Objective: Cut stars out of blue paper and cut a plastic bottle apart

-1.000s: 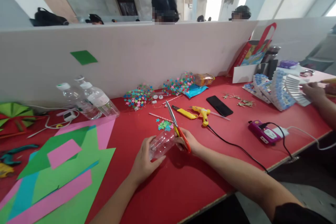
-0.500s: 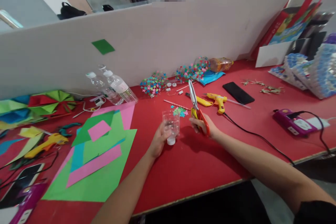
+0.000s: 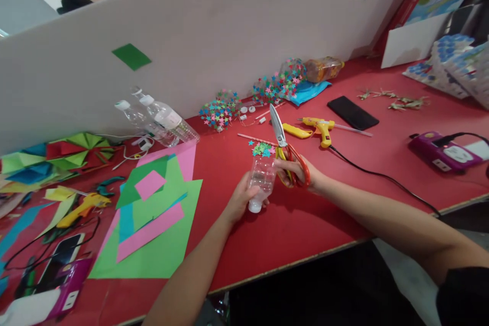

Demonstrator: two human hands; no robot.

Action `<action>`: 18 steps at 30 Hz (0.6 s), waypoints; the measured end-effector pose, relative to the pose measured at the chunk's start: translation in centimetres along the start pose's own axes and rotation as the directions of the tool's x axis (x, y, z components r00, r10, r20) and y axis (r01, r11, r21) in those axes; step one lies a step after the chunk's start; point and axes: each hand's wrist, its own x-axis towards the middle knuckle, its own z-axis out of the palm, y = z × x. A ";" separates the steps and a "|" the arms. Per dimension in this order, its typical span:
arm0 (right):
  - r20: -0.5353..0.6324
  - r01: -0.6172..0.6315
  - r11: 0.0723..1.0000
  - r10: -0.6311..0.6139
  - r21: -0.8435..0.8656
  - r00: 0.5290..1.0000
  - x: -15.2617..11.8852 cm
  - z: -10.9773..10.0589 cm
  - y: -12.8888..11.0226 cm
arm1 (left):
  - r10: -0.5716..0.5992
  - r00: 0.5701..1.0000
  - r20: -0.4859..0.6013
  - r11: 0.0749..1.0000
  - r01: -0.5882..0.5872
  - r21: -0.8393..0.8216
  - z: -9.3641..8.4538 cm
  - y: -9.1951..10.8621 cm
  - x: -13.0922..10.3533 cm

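My left hand (image 3: 241,197) is closed around a clear cut plastic bottle (image 3: 263,174), its white cap pointing down toward me and its cut end facing away. In my right hand (image 3: 296,170) is a pair of scissors (image 3: 279,130) with red and yellow handles, the blades pointing up and away. The right fingers are close to the bottle's cut rim; whether they touch it I cannot tell. Just beyond the bottle lies a small pile of paper stars (image 3: 263,150), mostly green, beside a pink striped straw (image 3: 256,138).
Coloured paper sheets (image 3: 183,244) lie on the left. At the back are clear bottles (image 3: 168,121) and star-covered clear pieces (image 3: 217,114). Rightward lie a yellow cutter (image 3: 298,131), a glue gun (image 3: 324,132) with its cord, a black phone (image 3: 353,112) and a purple power strip (image 3: 439,153).
My view has tilted down and shifted. The bottle and scissors have come closer together, with the right fingers now near the bottle's rim. Both hands keep their hold.
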 end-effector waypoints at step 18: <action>0.119 0.033 0.985 -0.054 0.168 0.991 0.2 -0.2 0.2 | 0.470 0.876 -0.110 0.730 -0.316 0.607 -0.8 -0.2 -0.3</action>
